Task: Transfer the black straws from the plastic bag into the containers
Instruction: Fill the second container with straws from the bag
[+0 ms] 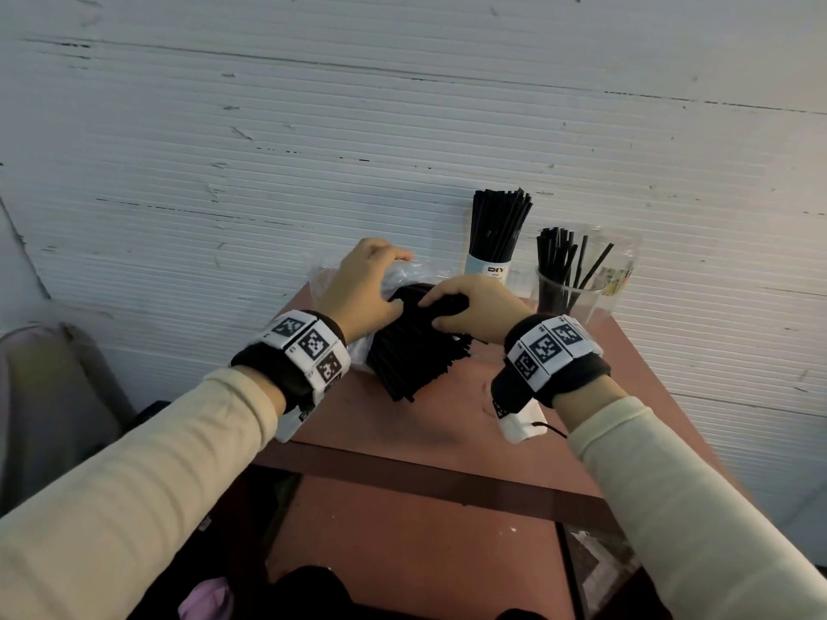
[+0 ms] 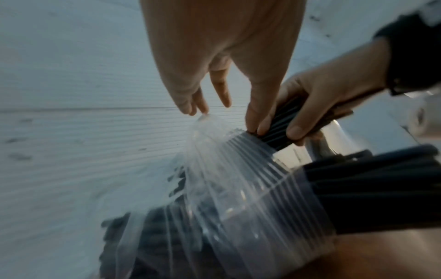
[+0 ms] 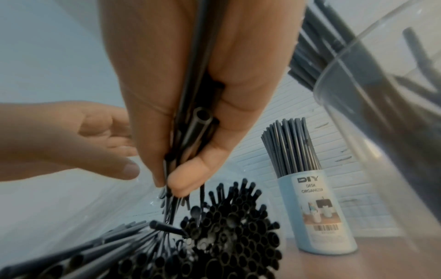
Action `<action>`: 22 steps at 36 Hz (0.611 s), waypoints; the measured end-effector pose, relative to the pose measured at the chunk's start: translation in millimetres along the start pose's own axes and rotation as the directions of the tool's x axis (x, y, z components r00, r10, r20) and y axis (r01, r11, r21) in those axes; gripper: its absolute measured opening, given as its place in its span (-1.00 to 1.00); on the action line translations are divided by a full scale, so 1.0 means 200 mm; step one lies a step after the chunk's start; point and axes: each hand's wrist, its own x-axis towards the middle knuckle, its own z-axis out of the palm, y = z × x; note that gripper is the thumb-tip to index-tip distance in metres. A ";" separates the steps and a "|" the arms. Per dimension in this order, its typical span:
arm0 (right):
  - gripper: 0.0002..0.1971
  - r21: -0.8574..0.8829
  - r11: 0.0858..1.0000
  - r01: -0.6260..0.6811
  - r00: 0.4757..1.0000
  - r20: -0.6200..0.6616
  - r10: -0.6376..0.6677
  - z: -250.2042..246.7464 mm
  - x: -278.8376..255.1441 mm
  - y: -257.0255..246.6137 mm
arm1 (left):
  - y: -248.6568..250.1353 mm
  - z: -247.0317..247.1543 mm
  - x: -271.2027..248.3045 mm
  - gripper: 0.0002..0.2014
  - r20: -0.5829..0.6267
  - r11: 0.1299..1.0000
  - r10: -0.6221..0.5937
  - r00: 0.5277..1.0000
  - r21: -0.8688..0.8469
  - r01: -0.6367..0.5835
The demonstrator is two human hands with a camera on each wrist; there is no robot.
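Observation:
A clear plastic bag (image 1: pixel 405 271) of black straws (image 1: pixel 416 355) lies on a small reddish-brown table (image 1: pixel 447 422). The straws' open ends stick out toward me. My left hand (image 1: pixel 367 279) holds the bag at its far end; in the left wrist view its fingertips (image 2: pixel 190 109) touch the bag's (image 2: pixel 238 188) raised edge. My right hand (image 1: pixel 465 306) grips a small bunch of straws (image 3: pixel 200 120) above the bundle (image 3: pixel 226 236). Behind stand a light blue organizer tube (image 1: pixel 485 270), packed with straws, and a clear cup (image 1: pixel 566 297) holding several.
A white ribbed wall (image 1: pixel 313 149) runs right behind the table. Both containers stand at the back right corner, close to my right hand. A grey padded object (image 1: pixel 53 387) sits left of the table. A lower reddish shelf (image 1: pixel 402 539) lies below the front edge.

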 end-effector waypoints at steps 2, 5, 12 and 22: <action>-0.70 -0.001 1.000 0.001 1.000 0.018 -0.001 -0.03 -0.03 0.01 | 0.05 0.02 0.00 -0.40 0.087 0.991 0.120 0.989 0.044 -0.124; -0.70 -0.036 0.999 0.008 1.000 0.026 -0.007 -0.08 -0.08 0.03 | 0.13 0.06 0.02 -0.39 0.250 0.960 0.229 0.941 0.101 -0.261; -0.71 -0.025 0.998 0.058 0.998 0.034 -0.058 -0.15 -0.19 0.06 | 0.25 0.20 0.09 -0.58 0.398 0.945 0.177 0.900 0.188 -0.269; -0.66 0.049 0.997 0.064 0.998 0.005 -0.065 -0.13 -0.26 0.14 | 0.28 0.28 0.09 -0.69 0.384 0.975 0.167 0.908 0.071 -0.210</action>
